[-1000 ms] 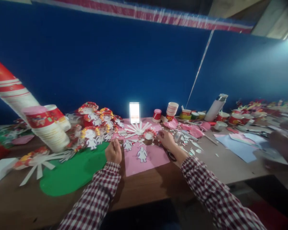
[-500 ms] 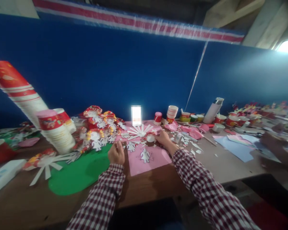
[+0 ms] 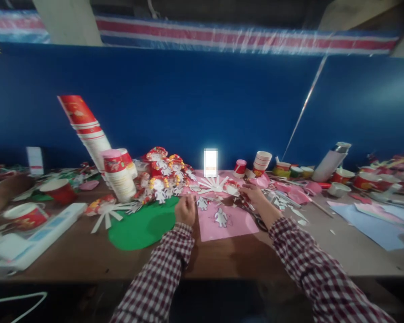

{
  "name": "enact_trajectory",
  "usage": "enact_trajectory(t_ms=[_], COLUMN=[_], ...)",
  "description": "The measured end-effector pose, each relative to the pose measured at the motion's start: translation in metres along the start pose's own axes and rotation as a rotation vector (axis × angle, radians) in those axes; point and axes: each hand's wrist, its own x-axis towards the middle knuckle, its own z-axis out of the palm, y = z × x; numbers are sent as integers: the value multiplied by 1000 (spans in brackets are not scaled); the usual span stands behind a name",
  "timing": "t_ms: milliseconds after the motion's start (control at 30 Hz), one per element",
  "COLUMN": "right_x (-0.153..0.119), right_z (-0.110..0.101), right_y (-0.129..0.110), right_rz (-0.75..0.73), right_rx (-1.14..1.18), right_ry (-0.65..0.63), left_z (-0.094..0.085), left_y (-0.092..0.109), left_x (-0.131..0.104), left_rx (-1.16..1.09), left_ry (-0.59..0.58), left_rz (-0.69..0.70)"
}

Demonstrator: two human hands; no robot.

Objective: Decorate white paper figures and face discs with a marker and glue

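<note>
The table (image 3: 202, 258) looks like smooth wood with a dull sheen. The pink sheet (image 3: 232, 231) and doll (image 3: 221, 218) look like matt paper, the green sheet (image 3: 131, 235) smooth and matt. The sleeves (image 3: 156, 280) are woven cloth; the cup stack (image 3: 124, 186) looks like coated paper. The flask (image 3: 330, 165) has a shiny, metallic-looking top; the banner (image 3: 175, 37) is glossy, wrinkled plastic.

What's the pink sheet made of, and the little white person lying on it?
The pink sheet looks like matte paper or maybe thin foam: flat, straight-edged, no shine. The white figure seems matte paper or card, judging by its thin, cut-out shape.
</note>
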Motion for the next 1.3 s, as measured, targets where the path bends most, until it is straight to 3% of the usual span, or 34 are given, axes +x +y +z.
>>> enact_trajectory(t_ms=[100, 333, 500, 600, 767, 900, 1100, 1300], right_x=[-13, -64, -93, -100, -87, -72, -49, -36], right_z=[9, 42, 54, 42, -9, -40, -34, -32], right_y=[-9, -28, -24, -20, -11, -7, 2, 9], right_rz=[42, -4, -110, -182, -259, -232, -163, -174], right_rx=[65, 49, -107, -253, -592, -838, -1001, -978], right_ry=[-70, -214, -221, -228, -163, -87, -78, -54], left_z=[7, 7, 1, -7, -20, -20, -15, -19], left_y=[4, 14, 8, 4, 2, -4, -8, -7], left_x=[-8, -11, -21, -23, -20, -15, -15, -17], left_rx=[-33, -178, -196, -196, -111, -60, 17, 82], left_ry=[-153, -313, -386, -429, -429, -417, -414, -436], left_rz=[49, -29, -122, -146, -120, -95, -79, -94])
